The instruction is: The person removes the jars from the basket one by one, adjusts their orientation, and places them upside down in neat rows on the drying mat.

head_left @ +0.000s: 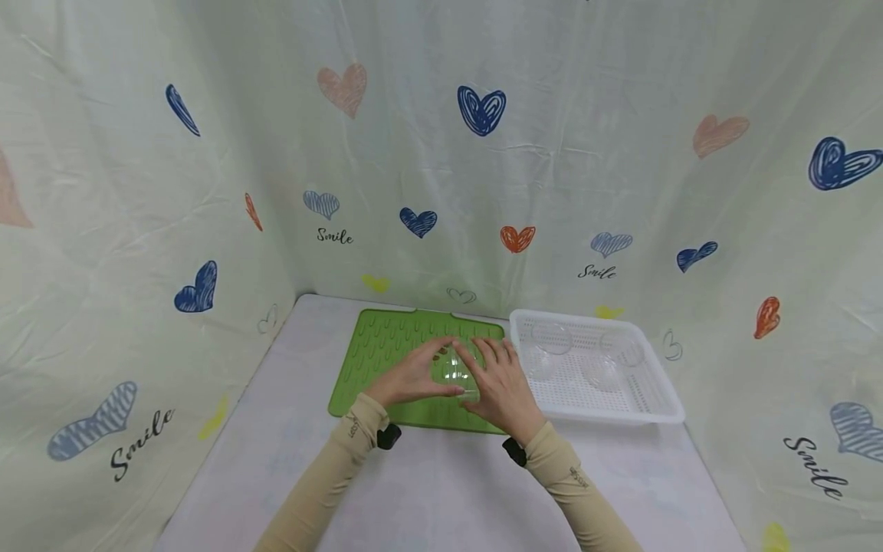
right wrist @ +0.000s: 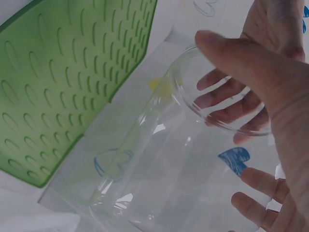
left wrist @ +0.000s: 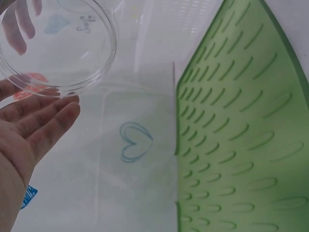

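Observation:
Between my two hands is a clear glass cup, above the green mat. My left hand makes a C around one side of it, thumb below and fingers above. Facing it, my right hand holds the other side with spread, bent fingers. The left wrist view shows the cup's round rim against the left fingertips. Tilted in the right wrist view, the see-through cup wall runs down from the rim, with the right thumb over the rim and left fingers behind it.
The bumpy green mat lies flat on the white-covered table. Right of it stands a white perforated basket with clear glass cups inside. A patterned curtain hangs around the table's back and sides.

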The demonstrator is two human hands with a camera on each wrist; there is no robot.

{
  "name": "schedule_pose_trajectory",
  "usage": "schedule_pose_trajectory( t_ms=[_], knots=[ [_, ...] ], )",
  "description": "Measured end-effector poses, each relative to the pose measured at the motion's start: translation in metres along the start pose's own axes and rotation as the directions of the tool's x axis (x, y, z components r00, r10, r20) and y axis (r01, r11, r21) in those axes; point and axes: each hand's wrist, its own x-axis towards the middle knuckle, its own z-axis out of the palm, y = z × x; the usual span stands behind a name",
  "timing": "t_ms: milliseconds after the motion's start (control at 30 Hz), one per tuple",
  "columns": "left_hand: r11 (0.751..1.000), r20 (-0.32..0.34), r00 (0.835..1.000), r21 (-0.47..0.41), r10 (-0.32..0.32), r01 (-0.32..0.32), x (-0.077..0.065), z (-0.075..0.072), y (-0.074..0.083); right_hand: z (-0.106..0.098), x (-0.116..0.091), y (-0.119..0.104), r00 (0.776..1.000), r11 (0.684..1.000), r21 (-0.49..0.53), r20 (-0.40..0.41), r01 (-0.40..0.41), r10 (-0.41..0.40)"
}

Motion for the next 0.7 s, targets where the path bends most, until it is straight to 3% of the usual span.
schedule_pose_trajectory(
  t_ms=[300, 367, 433, 500, 567, 633, 700],
  knots=[
    [1.0, -0.021, 1.0, -0.008, 0.007, -0.007, -0.001, -0.003, -0.004, -0.007, 0.001, 0.005, 0.998, 0.993, 0.115, -0.062, -0.002, 0.009],
    [1.0, -0.028, 1.0, -0.001, 0.012, -0.012, -0.002, -0.004, -0.006, -0.009, 0.001, 0.006, 0.996, 0.979, 0.202, -0.074, -0.042, 0.058],
    [1.0, -0.034, 0.999, 0.007, 0.014, -0.014, -0.002, -0.005, -0.006, -0.011, 0.002, 0.007, 0.987, 0.94, 0.32, -0.073, -0.115, 0.145],
    [1.0, -0.037, 0.999, 0.003, 0.008, -0.008, -0.003, -0.007, -0.007, -0.013, 0.003, 0.008, 0.965, 0.864, 0.462, -0.059, -0.2, 0.255],
    [1.0, -0.039, 0.999, 0.0, 0.001, -0.001, -0.004, -0.009, -0.007, -0.016, 0.003, 0.01, 0.928, 0.747, 0.601, -0.025, -0.283, 0.371],
    [1.0, -0.039, 0.999, -0.007, -0.006, 0.006, -0.005, -0.011, -0.006, -0.018, 0.002, 0.013, 0.88, 0.6, 0.723, 0.023, -0.343, 0.475],
    [1.0, -0.044, 0.999, -0.009, -0.008, 0.008, -0.006, -0.013, -0.006, -0.021, 0.001, 0.018, 0.82, 0.416, 0.823, 0.101, -0.388, 0.564]
  ],
)
